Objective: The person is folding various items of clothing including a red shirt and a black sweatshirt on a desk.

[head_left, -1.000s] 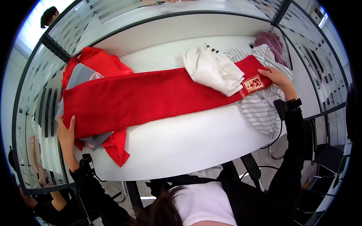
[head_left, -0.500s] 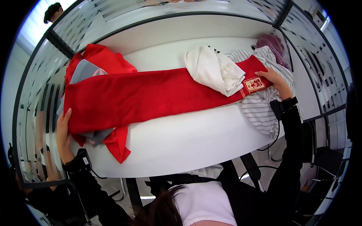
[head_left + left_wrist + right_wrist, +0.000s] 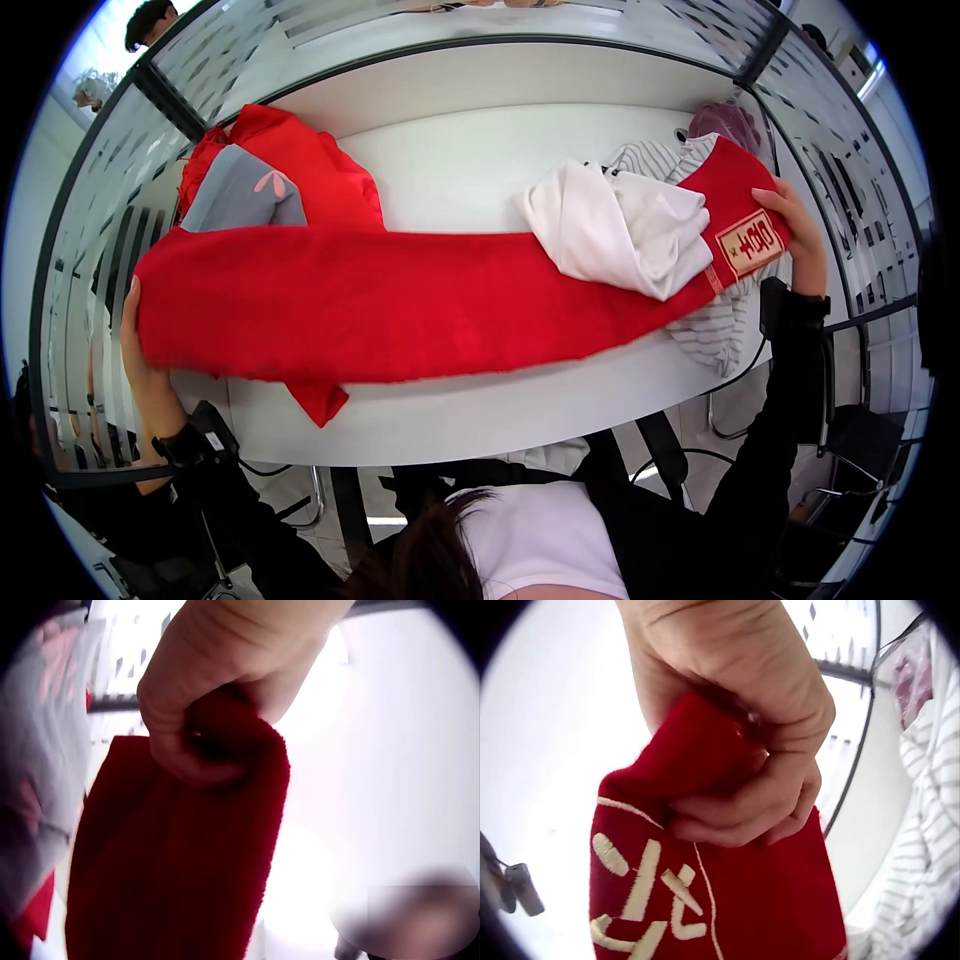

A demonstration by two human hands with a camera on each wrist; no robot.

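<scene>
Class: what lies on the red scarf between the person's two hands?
A crumpled white garment rests on the red scarf, nearer the right hand; the head view shows it.

A white table (image 3: 470,160) stands against stripe-frosted glass partitions (image 3: 240,50) in dark frames, under bright daylight.

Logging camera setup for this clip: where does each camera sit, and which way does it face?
Head: worn on the head, looking down at the white table and red scarf; dark sleeves and hair show.
Left wrist: faces the left hand gripping one scarf end.
Right wrist: faces the right hand gripping the labelled end.
Shared by all: the scarf.
</scene>
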